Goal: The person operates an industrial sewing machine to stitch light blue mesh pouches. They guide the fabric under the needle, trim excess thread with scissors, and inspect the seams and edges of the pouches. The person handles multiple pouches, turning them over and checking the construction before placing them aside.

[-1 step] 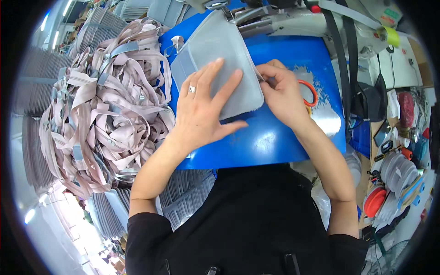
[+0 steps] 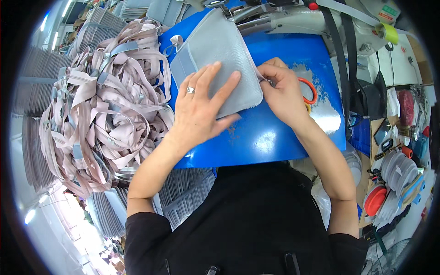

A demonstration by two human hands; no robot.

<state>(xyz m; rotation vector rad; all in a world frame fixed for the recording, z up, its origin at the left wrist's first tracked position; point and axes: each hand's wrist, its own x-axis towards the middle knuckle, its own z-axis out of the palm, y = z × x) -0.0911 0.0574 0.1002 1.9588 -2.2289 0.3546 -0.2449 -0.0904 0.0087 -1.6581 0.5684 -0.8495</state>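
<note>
A grey mesh fabric piece [image 2: 228, 52] with rounded corners lies at an angle over the blue work surface [image 2: 278, 142], its far end beside the metal sewing machine parts [image 2: 250, 24]. My left hand [image 2: 199, 107], a ring on one finger, rests on the piece's near part with fingers spread. At the piece's right edge, my right hand [image 2: 282, 94] has thumb and forefinger pinched on a thin pinkish strip [image 2: 259, 74]. Orange-handled scissors [image 2: 310, 85] lie just right of that hand, partly hidden by it.
A large tangled heap of pink zipper tape [image 2: 105, 105] fills the left, among stacks of grey pieces [image 2: 32, 151]. Black straps [image 2: 341, 59] hang from the machine. A cluttered side bench at right holds white discs [image 2: 394, 165] and small tools.
My left hand has shifted slightly down and left, its thumb drawn in toward the fabric's lower edge. My right hand stays pinched at the edge, nearly unmoved.
</note>
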